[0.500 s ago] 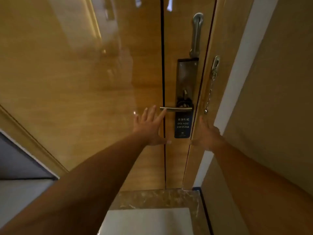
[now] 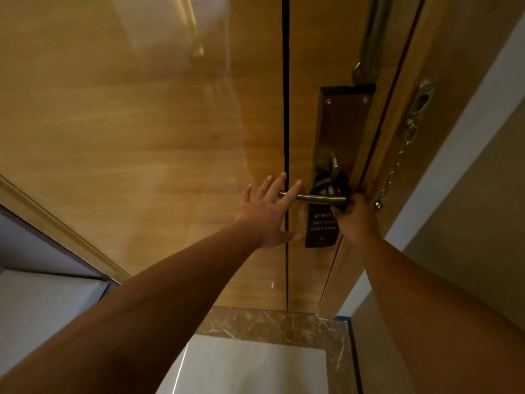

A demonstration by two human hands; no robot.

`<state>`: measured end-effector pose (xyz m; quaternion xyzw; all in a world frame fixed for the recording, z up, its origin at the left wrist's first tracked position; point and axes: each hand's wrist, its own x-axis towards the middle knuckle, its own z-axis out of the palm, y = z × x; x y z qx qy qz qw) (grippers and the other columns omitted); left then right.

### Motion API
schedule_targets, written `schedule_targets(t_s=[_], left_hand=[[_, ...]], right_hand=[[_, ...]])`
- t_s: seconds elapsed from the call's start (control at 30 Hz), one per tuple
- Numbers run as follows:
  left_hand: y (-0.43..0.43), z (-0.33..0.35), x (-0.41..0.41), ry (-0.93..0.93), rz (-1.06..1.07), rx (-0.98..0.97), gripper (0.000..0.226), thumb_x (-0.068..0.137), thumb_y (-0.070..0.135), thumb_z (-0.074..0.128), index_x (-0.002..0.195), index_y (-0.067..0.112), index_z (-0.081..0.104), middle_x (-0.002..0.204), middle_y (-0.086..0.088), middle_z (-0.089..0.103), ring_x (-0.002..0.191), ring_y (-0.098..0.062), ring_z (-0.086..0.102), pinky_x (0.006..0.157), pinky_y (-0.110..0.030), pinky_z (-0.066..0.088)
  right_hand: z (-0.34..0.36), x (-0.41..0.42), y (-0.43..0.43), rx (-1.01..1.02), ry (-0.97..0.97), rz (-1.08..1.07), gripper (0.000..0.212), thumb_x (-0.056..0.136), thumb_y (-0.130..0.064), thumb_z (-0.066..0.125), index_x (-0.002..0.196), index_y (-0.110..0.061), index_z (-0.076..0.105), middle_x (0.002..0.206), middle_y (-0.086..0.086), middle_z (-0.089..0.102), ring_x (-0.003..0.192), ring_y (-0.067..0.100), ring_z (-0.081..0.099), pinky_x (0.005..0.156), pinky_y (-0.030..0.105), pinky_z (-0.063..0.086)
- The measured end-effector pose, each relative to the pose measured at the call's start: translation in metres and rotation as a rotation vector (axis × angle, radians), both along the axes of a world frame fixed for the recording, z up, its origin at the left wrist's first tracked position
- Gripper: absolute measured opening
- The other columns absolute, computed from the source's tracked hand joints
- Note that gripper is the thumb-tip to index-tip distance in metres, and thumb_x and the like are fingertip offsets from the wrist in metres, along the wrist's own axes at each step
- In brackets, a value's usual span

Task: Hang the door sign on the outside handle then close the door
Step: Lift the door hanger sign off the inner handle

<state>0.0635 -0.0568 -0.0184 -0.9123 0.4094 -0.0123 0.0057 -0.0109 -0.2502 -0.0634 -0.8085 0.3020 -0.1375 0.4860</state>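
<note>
Fingers [image 2: 277, 184] splayed over handle [image 2: 318, 198]

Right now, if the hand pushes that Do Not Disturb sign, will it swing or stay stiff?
The Do Not Disturb sign would probably swing, since it only hangs from the lever handle. It looks thin and flat, so likely light. The right hand touching its edge could easily tilt it.

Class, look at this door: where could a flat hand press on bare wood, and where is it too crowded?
Bare wood lies across the wide panel left of the dark groove, and on the strip under the door sign down to the marble threshold. It is crowded around the lever handle, where the left hand, right hand, lock plate and chain gather.
</note>
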Motion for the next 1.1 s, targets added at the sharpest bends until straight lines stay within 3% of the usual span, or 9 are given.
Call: schedule_targets(t_s=[0.17, 0.33, 0.47, 0.6, 0.67, 0.77, 0.83, 0.93, 1.1], left_hand=[[0.003, 0.004, 0.003, 0.048, -0.05, 0.009, 0.105, 0.073, 0.066, 0.057, 0.139, 0.039, -0.021, 0.157, -0.002, -0.016, 0.141, -0.029, -0.007, 0.11, -0.061, 0.006], [0.009, 0.02, 0.008, 0.084, -0.113, 0.057, 0.102, 0.078, 0.062, 0.056, 0.143, 0.031, -0.017, 0.157, -0.001, -0.015, 0.142, -0.028, 0.001, 0.111, -0.057, 0.012], [0.031, 0.038, 0.018, 0.144, -0.13, 0.013, 0.089, 0.087, 0.042, 0.053, 0.145, 0.023, -0.011, 0.158, -0.003, -0.007, 0.139, -0.028, 0.019, 0.107, -0.051, 0.025], [0.06, 0.052, 0.031, 0.3, -0.014, -0.06, 0.073, 0.089, 0.02, 0.045, 0.147, 0.017, 0.001, 0.142, -0.019, 0.04, 0.119, -0.034, 0.047, 0.092, -0.043, 0.042], [0.071, 0.057, 0.04, 0.327, -0.002, -0.125, 0.065, 0.09, 0.016, 0.043, 0.146, 0.013, 0.011, 0.131, -0.021, 0.051, 0.111, -0.034, 0.053, 0.088, -0.042, 0.047], [0.082, 0.066, 0.053, 0.371, -0.027, -0.256, 0.05, 0.094, 0.018, 0.04, 0.141, 0.011, 0.027, 0.119, -0.021, 0.058, 0.097, -0.033, 0.058, 0.081, -0.047, 0.051], [0.08, 0.067, 0.055, 0.344, -0.032, -0.311, 0.048, 0.097, 0.024, 0.036, 0.142, 0.012, 0.026, 0.126, -0.021, 0.055, 0.105, -0.035, 0.055, 0.085, -0.044, 0.049], [0.06, 0.062, 0.046, 0.304, -0.048, -0.369, 0.05, 0.098, 0.036, 0.031, 0.142, 0.013, 0.027, 0.128, -0.018, 0.055, 0.111, -0.033, 0.053, 0.087, -0.04, 0.043], [0.001, 0.049, 0.023, 0.257, -0.107, -0.214, 0.039, 0.091, 0.044, 0.04, 0.121, 0.019, 0.047, 0.104, -0.006, 0.06, 0.089, -0.023, 0.055, 0.077, -0.042, 0.046]], right_hand=[[0.008, -0.021, -0.001, -0.134, 0.026, 0.028, 0.021, 0.085, -0.031, 0.062, 0.089, -0.011, 0.061, 0.088, 0.011, 0.066, 0.085, 0.028, 0.061, 0.073, 0.036, 0.045], [0.043, -0.043, 0.007, -0.274, 0.109, 0.048, 0.034, 0.084, -0.03, 0.061, 0.059, -0.023, 0.04, 0.058, 0.001, 0.045, 0.058, 0.018, 0.047, 0.052, 0.028, 0.031], [0.072, -0.05, 0.025, -0.191, 0.151, 0.13, 0.026, 0.082, -0.029, 0.064, 0.062, -0.023, 0.048, 0.065, 0.002, 0.054, 0.063, 0.018, 0.054, 0.058, 0.029, 0.04], [0.075, -0.026, 0.077, -0.165, 0.109, 0.185, 0.017, 0.08, -0.032, 0.066, 0.069, -0.023, 0.056, 0.074, 0.006, 0.062, 0.071, 0.02, 0.06, 0.065, 0.035, 0.049], [0.077, -0.008, 0.102, -0.139, 0.075, 0.231, 0.02, 0.08, -0.031, 0.067, 0.066, -0.023, 0.055, 0.07, 0.003, 0.061, 0.069, 0.019, 0.06, 0.066, 0.036, 0.049], [0.088, 0.007, 0.119, -0.077, 0.019, 0.295, 0.02, 0.079, -0.03, 0.069, 0.066, -0.026, 0.055, 0.065, -0.002, 0.061, 0.057, 0.01, 0.06, 0.052, 0.024, 0.045], [0.096, 0.0, 0.114, -0.052, 0.008, 0.296, 0.016, 0.08, -0.033, 0.068, 0.069, -0.028, 0.058, 0.068, -0.004, 0.064, 0.056, 0.005, 0.062, 0.046, 0.017, 0.045], [0.097, -0.028, 0.084, 0.008, 0.001, 0.209, 0.01, 0.082, -0.036, 0.065, 0.08, -0.026, 0.062, 0.078, 0.0, 0.066, 0.065, 0.011, 0.062, 0.052, 0.02, 0.045], [0.078, -0.095, 0.032, 0.166, 0.058, 0.052, 0.016, 0.083, -0.028, 0.066, 0.073, -0.019, 0.058, 0.066, 0.002, 0.059, 0.058, 0.013, 0.054, 0.058, 0.026, 0.044]])
